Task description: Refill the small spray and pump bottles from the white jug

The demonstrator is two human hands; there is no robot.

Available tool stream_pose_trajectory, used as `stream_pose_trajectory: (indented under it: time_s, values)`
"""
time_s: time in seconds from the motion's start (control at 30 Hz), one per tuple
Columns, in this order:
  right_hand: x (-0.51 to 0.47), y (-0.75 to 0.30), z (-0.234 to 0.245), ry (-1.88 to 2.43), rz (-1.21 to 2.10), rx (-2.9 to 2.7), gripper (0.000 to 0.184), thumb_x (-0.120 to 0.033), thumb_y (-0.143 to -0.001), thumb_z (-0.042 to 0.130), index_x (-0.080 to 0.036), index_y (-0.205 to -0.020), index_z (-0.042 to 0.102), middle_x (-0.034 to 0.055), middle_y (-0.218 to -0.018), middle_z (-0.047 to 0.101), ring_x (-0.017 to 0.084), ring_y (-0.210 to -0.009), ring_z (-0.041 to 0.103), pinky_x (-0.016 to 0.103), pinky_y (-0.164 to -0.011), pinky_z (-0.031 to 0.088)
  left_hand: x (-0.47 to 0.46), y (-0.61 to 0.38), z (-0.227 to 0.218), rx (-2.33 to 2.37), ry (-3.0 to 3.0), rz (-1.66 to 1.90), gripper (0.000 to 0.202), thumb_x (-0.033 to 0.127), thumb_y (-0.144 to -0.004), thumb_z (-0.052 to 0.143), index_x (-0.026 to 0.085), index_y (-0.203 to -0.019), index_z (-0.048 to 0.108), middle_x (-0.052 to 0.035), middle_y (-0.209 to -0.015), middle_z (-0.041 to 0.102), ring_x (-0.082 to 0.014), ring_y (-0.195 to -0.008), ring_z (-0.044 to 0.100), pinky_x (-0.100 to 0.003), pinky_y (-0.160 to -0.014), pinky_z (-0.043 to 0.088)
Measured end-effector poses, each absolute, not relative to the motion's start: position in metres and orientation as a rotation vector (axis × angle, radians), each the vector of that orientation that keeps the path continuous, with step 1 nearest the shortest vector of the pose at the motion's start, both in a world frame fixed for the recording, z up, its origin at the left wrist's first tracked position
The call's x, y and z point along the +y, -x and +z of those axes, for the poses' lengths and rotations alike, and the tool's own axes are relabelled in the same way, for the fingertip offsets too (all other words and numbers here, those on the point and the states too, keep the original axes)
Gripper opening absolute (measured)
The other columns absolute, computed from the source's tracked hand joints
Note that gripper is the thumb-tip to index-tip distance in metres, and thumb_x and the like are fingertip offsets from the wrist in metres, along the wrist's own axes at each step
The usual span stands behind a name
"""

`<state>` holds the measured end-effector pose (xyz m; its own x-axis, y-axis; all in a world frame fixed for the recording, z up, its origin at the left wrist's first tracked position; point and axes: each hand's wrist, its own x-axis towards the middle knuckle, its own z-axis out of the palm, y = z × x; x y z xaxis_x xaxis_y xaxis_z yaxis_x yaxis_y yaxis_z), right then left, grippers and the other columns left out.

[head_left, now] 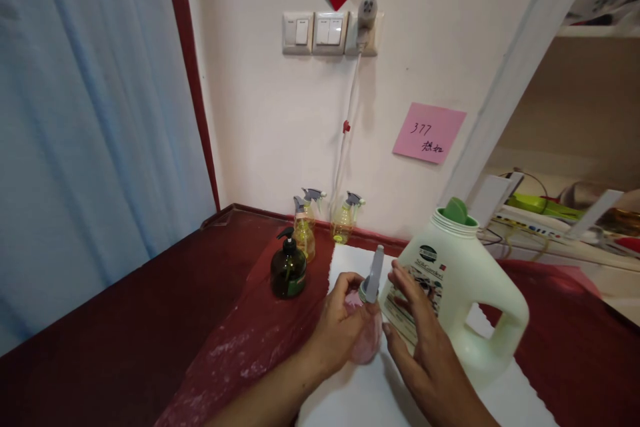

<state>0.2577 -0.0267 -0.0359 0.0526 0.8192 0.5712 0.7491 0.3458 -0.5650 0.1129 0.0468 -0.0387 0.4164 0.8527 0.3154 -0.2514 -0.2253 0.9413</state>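
Observation:
A pink spray bottle (367, 340) with a grey spray head (373, 277) stands on a white sheet (330, 390). My left hand (345, 317) is wrapped round its neck and upper body. Just right of it, my right hand (417, 333) is open, fingers stretched upward and apart from the bottle. Behind the right hand stands a large pale green jug (493, 287) with a handle and a printed label, which the hand partly covers. Something green (456, 209) sticks out of the jug's open mouth.
A dark pump bottle (289, 270) stands left of the sheet. Clear yellowish spray bottles (343, 221) stand near the wall. Red plastic film (235, 347) covers part of the dark red tabletop (125, 320). A cord (353, 90) hangs from the wall socket; shelves (595, 33) are at right.

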Motion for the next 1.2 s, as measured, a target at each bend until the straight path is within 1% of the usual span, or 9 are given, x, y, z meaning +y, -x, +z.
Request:
stream_pose_trajectory:
  time_s: [0.13,0.23,0.43,0.6,0.73,0.87,1.03,1.13,1.2]
  values:
    - [-0.036,-0.252,-0.068,1.411,0.177,-1.758,0.068,-0.027,-0.097,0.044,-0.031,-0.156,0.010,0.0089,-0.163,0.025,0.029,-0.149,0.027,0.060,-0.116,0.032,0.045,-0.111,-0.036,0.586,-1.438,1.081,0.028,0.027,-0.081,0.068,0.019,-0.107,0.060,-0.0053,-0.101,0.067,-0.0235,-0.096,0.059,-0.034,-0.087,0.043]
    - [-0.037,-0.244,-0.086,1.394,0.235,-1.742,0.072,-0.024,-0.094,0.046,-0.029,-0.156,0.008,0.0090,-0.163,0.023,0.029,-0.149,0.025,0.054,-0.118,0.032,0.044,-0.111,-0.034,0.579,-1.424,1.069,0.030,0.027,-0.079,0.068,0.018,-0.108,0.060,-0.0063,-0.099,0.068,-0.0239,-0.094,0.060,-0.035,-0.086,0.045]
    - [-0.027,-0.232,-0.100,1.420,0.387,-1.562,0.079,-0.033,-0.089,0.056,-0.029,-0.155,0.013,0.0104,-0.161,0.028,0.031,-0.146,0.032,0.057,-0.118,0.029,0.043,-0.109,-0.034,0.576,-1.438,1.072,0.032,0.022,-0.077,0.064,0.017,-0.108,0.061,-0.0066,-0.100,0.068,-0.0244,-0.095,0.060,-0.035,-0.086,0.045]
    - [-0.016,-0.229,-0.110,1.409,0.487,-1.432,0.084,-0.043,-0.086,0.064,-0.027,-0.154,0.018,0.0142,-0.155,0.039,0.033,-0.142,0.040,0.055,-0.114,0.036,0.047,-0.105,-0.037,0.549,-1.447,1.082,0.032,0.017,-0.078,0.056,0.019,-0.109,0.064,-0.0042,-0.103,0.070,-0.0244,-0.099,0.062,-0.035,-0.090,0.045]
    - [-0.008,-0.231,-0.118,1.402,0.449,-1.413,0.079,-0.041,-0.083,0.068,-0.026,-0.149,0.027,0.0156,-0.144,0.051,0.035,-0.131,0.053,0.056,-0.106,0.045,0.050,-0.105,-0.040,0.555,-1.367,1.100,0.026,0.027,-0.087,0.055,0.019,-0.109,0.066,-0.0061,-0.106,0.072,-0.0256,-0.103,0.063,-0.036,-0.093,0.046]
    - [-0.007,-0.236,-0.120,1.392,0.451,-1.406,0.078,-0.034,-0.074,0.073,-0.027,-0.142,0.034,0.0145,-0.134,0.059,0.036,-0.120,0.061,0.053,-0.097,0.054,0.053,-0.105,-0.046,0.637,-1.300,1.159,0.032,0.042,-0.092,0.054,0.020,-0.112,0.065,-0.0088,-0.108,0.072,-0.0264,-0.107,0.064,-0.038,-0.095,0.045]
    - [-0.027,-0.246,-0.105,1.380,0.478,-1.514,0.082,-0.028,-0.068,0.069,-0.025,-0.143,0.036,0.0144,-0.131,0.061,0.035,-0.119,0.062,0.055,-0.101,0.050,0.060,-0.105,-0.052,0.771,-1.277,1.257,0.032,0.047,-0.096,0.049,0.021,-0.109,0.063,-0.0080,-0.101,0.072,-0.0254,-0.104,0.062,-0.039,-0.096,0.042]
    - [-0.043,-0.253,-0.092,1.346,0.554,-1.573,0.085,-0.033,-0.066,0.076,-0.025,-0.143,0.041,0.0145,-0.131,0.063,0.037,-0.118,0.063,0.054,-0.098,0.052,0.061,-0.105,-0.052,0.790,-1.292,1.261,0.032,0.046,-0.096,0.048,0.020,-0.108,0.063,-0.0074,-0.097,0.072,-0.0249,-0.100,0.062,-0.039,-0.095,0.041]
    - [-0.051,-0.256,-0.086,1.323,0.597,-1.616,0.084,-0.044,-0.064,0.082,-0.025,-0.139,0.048,0.0148,-0.129,0.065,0.040,-0.119,0.062,0.055,-0.099,0.052,0.060,-0.106,-0.052,0.787,-1.306,1.244,0.033,0.047,-0.096,0.049,0.019,-0.108,0.064,-0.0076,-0.096,0.072,-0.0250,-0.099,0.063,-0.039,-0.093,0.042]
